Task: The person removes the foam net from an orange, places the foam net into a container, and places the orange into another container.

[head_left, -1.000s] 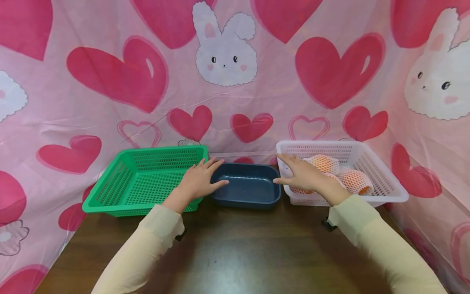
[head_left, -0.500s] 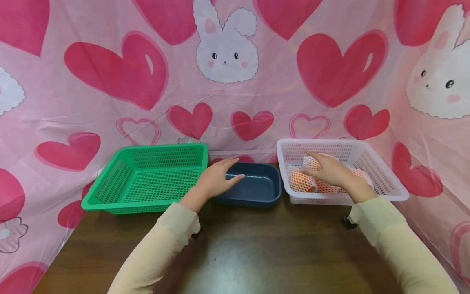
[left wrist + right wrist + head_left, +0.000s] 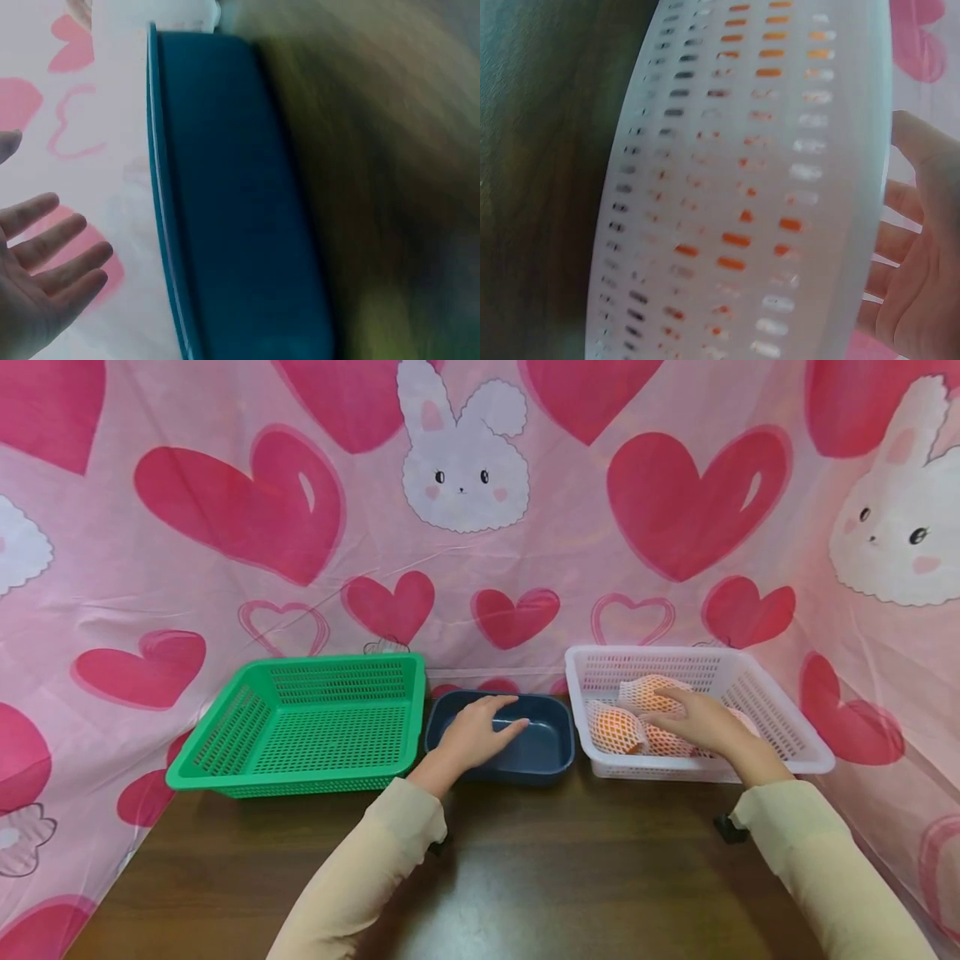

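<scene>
My left hand [image 3: 478, 732] hovers over the dark blue basin [image 3: 536, 768], its thumb and fingers spread and holding nothing. In the left wrist view the left hand [image 3: 49, 281] shows beyond the basin's side [image 3: 232, 195], fingers apart. On the right, my right hand [image 3: 705, 722] reaches over the white basket [image 3: 795, 752]. Below and beside it lie several round orange fruits [image 3: 615, 732] in white foam nets. The right wrist view shows the right hand [image 3: 926, 255] behind the basket's rim, fingertips partly hidden; no fruit is seen gripped.
A green slotted basket [image 3: 315, 735] stands left of the basin, with only its bare floor visible inside. All three containers sit in a row on the brown wooden table [image 3: 525, 868]. Behind them hangs a pink cloth [image 3: 540, 543] with hearts and rabbits.
My left hand has moved right, from the green basket's edge to over the basin. The right hand has shifted right, from the white basket's left rim to above the fruits. The containers stay put.
</scene>
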The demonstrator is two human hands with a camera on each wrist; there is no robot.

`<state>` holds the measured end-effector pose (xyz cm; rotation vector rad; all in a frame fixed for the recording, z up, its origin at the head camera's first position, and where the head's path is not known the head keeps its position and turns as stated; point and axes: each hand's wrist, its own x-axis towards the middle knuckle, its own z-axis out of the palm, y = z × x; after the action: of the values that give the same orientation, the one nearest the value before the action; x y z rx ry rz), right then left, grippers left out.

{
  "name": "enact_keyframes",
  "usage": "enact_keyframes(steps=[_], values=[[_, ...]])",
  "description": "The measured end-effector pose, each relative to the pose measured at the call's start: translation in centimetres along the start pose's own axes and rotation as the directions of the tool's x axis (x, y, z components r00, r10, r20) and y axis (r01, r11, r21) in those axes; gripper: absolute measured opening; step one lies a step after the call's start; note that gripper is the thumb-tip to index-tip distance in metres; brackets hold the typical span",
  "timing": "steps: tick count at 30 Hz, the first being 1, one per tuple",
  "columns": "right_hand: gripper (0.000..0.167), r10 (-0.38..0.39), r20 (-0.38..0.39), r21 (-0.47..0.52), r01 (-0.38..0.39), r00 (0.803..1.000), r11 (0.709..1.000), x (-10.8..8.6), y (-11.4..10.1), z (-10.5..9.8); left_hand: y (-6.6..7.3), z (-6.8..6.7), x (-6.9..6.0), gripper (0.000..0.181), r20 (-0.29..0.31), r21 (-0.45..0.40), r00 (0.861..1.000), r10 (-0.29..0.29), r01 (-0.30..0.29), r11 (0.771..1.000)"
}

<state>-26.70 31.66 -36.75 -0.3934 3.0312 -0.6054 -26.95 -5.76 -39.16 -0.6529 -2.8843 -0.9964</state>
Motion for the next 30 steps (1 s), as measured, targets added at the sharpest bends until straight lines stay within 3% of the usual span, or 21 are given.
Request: enact_keyframes(steps=[7,13,19,27,30], values=[[0.072,0.029,0.000,-0.027,-0.029,1.000,0.999,-0.3,1.6,0.4,1.2,2.1,1.1,0.056,-0.029,-0.188,1.000,0.003,-0.008,0.982],[0.074,0.042,0.007,-0.026,-0.042,0.999,0.999,-0.2,1.8,0.7,2.3,3.7,1.8,0.051,-0.038,-0.365,0.996,-0.076,0.057,0.929],[0.074,0.029,0.007,-0.045,-0.028,1.000,0.999,0.2,2.2,1.1,3.4,5.2,2.4,0.046,-0.008,-0.523,0.987,-0.161,0.133,0.842],[0.079,0.043,0.055,-0.011,-0.042,0.998,0.999,0.5,2.3,1.5,5.0,6.8,2.6,0.046,0.097,-0.712,0.971,-0.220,0.222,0.667],[0.082,0.037,0.074,-0.008,-0.036,0.997,0.999,0.5,2.3,1.7,5.7,7.4,2.6,0.048,0.109,-0.735,0.967,-0.230,0.234,0.636]])
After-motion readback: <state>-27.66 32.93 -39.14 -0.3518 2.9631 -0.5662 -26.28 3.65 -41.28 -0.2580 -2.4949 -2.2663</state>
